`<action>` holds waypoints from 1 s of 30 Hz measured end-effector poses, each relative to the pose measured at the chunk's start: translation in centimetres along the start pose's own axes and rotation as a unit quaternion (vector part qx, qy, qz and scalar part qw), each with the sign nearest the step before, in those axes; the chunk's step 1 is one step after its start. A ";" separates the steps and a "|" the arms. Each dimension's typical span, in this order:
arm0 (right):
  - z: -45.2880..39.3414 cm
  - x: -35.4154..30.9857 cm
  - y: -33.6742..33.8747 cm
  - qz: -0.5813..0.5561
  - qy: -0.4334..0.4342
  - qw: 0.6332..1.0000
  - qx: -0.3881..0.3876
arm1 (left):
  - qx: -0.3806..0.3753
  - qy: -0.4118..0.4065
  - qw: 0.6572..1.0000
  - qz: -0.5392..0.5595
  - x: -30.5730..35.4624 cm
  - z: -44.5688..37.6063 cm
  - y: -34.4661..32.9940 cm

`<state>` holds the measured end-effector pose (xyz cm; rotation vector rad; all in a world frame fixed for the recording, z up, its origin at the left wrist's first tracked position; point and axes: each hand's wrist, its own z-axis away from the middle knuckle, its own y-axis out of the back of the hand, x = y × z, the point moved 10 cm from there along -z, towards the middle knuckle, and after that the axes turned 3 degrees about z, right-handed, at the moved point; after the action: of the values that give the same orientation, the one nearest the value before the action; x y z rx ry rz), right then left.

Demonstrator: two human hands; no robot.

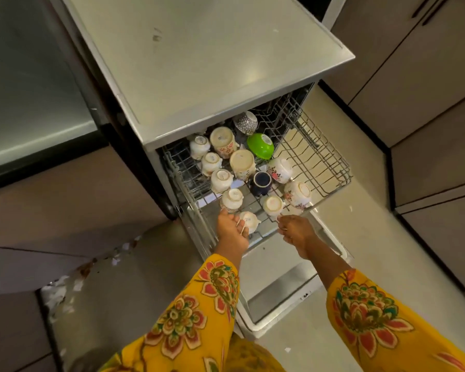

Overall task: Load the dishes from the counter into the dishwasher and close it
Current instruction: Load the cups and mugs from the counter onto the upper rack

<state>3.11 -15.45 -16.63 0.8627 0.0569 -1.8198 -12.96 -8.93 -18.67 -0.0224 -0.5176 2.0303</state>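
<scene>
— Seen from the head camera? Looked down on a grey metal dishwasher [199, 63] with its door [279, 288] dropped open and its grey wire upper rack [320, 162] pulled out.

— In the rack? Held many white flowered cups [220, 140] turned upside down, plus a bright green plastic bowl [260, 146], a dark blue cup [261, 182] and a grey patterned bowl [245, 122] at the back.

— The left hand [231, 232]? Reached to the rack's front edge, fingers loosely spread, beside a small white cup [250, 221]. Touching or not, could not tell.

— The right hand [295, 232]? Fingers curled down at the rack's front rim, near another upturned white cup [273, 205]. Gripping the wire or not, could not tell.

— And the sleeves? Yellow cloth sleeves [365, 312] with red flowers.
</scene>
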 end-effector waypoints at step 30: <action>-8.7 4.5 5.5 -0.008 -0.097 0.990 -0.106 | 0.140 -0.010 0.971 0.194 -12.9 -2.7 0.5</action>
<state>11.51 -17.69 -23.71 0.5363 0.1312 -1.8649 -6.33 -19.03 -23.87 0.0732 -0.2461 2.4740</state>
